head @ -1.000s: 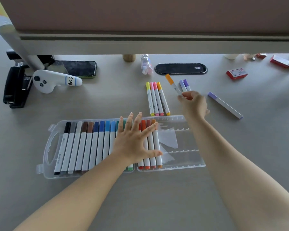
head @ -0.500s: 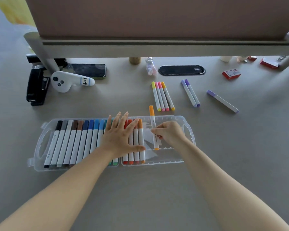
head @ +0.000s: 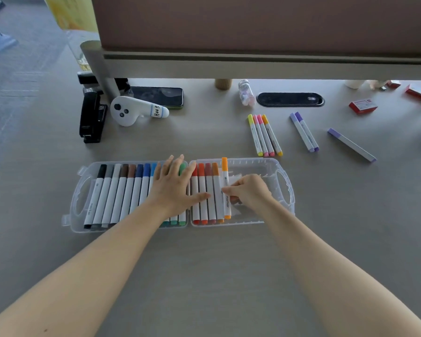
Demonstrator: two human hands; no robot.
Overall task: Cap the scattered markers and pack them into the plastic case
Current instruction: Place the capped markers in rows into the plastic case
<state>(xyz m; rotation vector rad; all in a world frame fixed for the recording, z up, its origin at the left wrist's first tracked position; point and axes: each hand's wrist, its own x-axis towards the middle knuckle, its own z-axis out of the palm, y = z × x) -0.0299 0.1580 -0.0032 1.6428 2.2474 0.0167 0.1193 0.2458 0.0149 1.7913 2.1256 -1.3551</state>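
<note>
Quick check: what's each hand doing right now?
Left hand: open, flat on the markers in the plastic case.
Right hand: pinching the orange marker.

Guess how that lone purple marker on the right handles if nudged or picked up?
The lone purple marker looks flat-sided, so it probably slides rather than rolls. Slim plastic barrel: likely stiff and light. Nothing touches it on the desk, so a pinch from above should be easy.

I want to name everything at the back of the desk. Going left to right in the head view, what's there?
Stapler → white controller → phone → little bottle → black oval cover → red box.
</note>
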